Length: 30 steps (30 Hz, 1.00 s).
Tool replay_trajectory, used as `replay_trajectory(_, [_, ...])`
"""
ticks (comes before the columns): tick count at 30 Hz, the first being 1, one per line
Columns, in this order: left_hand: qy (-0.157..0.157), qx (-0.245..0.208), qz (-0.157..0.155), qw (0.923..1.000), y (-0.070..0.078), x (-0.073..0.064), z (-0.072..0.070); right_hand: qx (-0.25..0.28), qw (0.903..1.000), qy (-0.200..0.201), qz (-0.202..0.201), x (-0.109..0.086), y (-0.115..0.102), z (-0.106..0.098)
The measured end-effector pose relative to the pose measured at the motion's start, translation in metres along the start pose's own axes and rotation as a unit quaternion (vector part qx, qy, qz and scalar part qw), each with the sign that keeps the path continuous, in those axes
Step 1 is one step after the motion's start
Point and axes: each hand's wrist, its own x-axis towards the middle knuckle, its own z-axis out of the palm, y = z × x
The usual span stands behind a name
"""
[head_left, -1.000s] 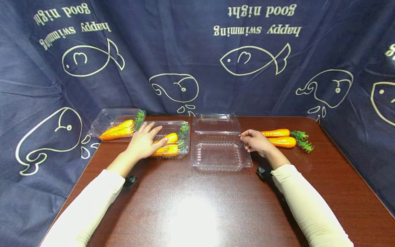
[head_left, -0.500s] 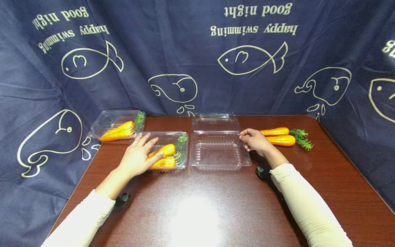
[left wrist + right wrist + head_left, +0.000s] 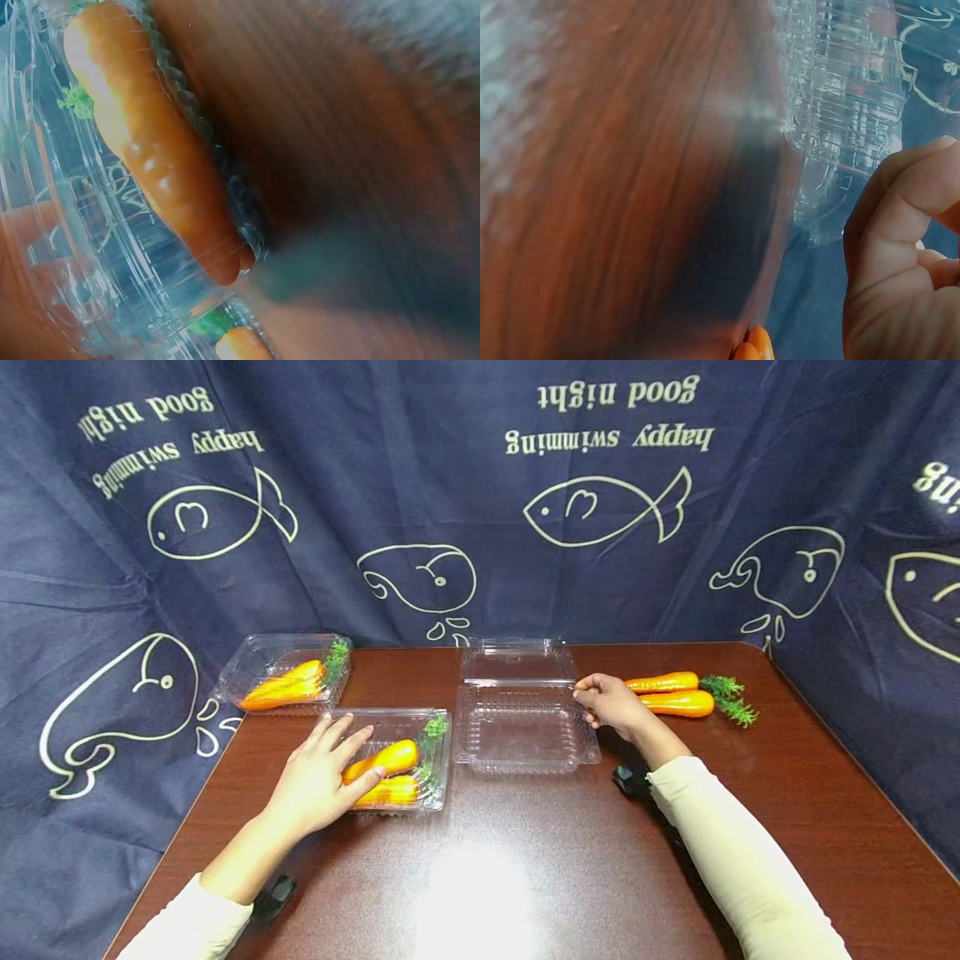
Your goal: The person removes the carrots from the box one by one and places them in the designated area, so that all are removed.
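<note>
My left hand [image 3: 313, 783] rests with spread fingers on the lid of a closed transparent plastic box [image 3: 442, 777] holding two carrots [image 3: 395, 791]. In the left wrist view one carrot [image 3: 150, 142] shows large through the plastic, and my fingers [image 3: 37, 225] show beyond it. Just right of that box stands a second transparent box [image 3: 517, 752], its lid raised at the back. My right hand [image 3: 618, 706] pinches this box's right edge near the hinge. In the right wrist view its fingers [image 3: 907, 195] are curled, the tips partly out of frame.
Another transparent box [image 3: 255, 652] with carrots [image 3: 288, 685] stands at the back left. Two loose carrots [image 3: 678, 702] with green tops lie right of my right hand. A dark blue printed curtain [image 3: 420, 460] hangs behind the brown table [image 3: 600, 860].
The closed box of carrots has slid toward me under my left hand, out from between the back-left box and the lidded-open one. My right hand has stayed at the second box's edge.
</note>
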Motion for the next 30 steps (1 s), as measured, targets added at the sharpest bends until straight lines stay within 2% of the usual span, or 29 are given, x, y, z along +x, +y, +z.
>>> replay_trajectory(7, [0.015, -0.005, 0.005, 0.9999, 0.002, -0.013, -0.005, 0.004, 0.9999, -0.006, -0.011, 0.005, -0.004, 0.006])
replay_trajectory(20, [0.045, 0.001, 0.02, 0.9988, 0.001, -0.043, -0.015, 0.004, 1.0, -0.001, -0.006, 0.015, -0.011, 0.023])
replay_trajectory(30, [0.049, -0.001, 0.02, 0.9986, 0.001, -0.055, -0.02, 0.004, 0.9999, -0.009, -0.007, 0.021, -0.014, 0.03])
